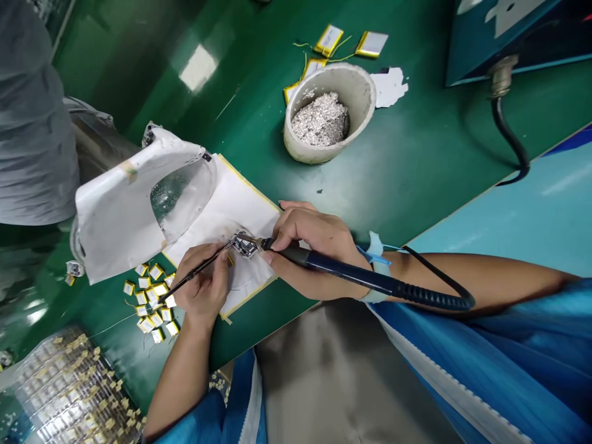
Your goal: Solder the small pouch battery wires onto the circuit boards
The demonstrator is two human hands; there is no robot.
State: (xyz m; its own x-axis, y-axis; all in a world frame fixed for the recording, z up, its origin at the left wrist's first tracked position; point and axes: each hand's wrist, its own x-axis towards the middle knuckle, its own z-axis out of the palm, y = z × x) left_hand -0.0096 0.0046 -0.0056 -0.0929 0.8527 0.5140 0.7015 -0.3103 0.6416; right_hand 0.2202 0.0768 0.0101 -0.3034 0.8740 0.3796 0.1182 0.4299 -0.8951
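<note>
A small metal part (245, 245) under a soldering iron (351, 271), on white paper (250, 213).
The left hand (201, 287) has its fingers closed on tweezers (182, 281); the right hand (314, 253) has its fingers wrapped around the iron, tip at the part, above the green tabletop (407, 172).

Bare left hand (201, 287) pinched closed, fingertips together, left forearm (178, 382) angled upward; bare right hand (312, 253) curled firmly, right forearm (485, 277) stretched out level.

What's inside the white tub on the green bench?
The white tub holds a heap of silvery metal scraps. The heap covers the tub's bottom, so whatever lies beneath it cannot be seen.
</note>
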